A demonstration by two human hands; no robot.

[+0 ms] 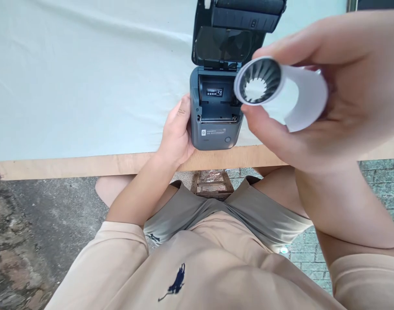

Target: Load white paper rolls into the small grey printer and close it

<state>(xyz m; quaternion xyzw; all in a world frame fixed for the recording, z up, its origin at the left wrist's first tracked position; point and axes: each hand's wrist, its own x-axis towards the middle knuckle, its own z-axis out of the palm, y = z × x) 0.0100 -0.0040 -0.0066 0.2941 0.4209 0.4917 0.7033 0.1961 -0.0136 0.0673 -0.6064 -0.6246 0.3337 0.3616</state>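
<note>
A small dark grey label printer (214, 114) stands near the table's front edge with its lid (229, 32) flipped up and its paper bay bare. My left hand (177, 133) grips the printer's left side. My right hand (329, 90) is raised close to the camera, above and right of the printer, fingers closed round a white paper roll (281, 90). The roll's hollow core faces me, and a loose flap of paper hangs from its right side.
The table is covered with a pale cloth (87, 77) and shows a wooden front edge (70, 165). I sit on a wooden stool (212, 183). Below lie rough ground at the left and paving bricks (381, 172) at the right.
</note>
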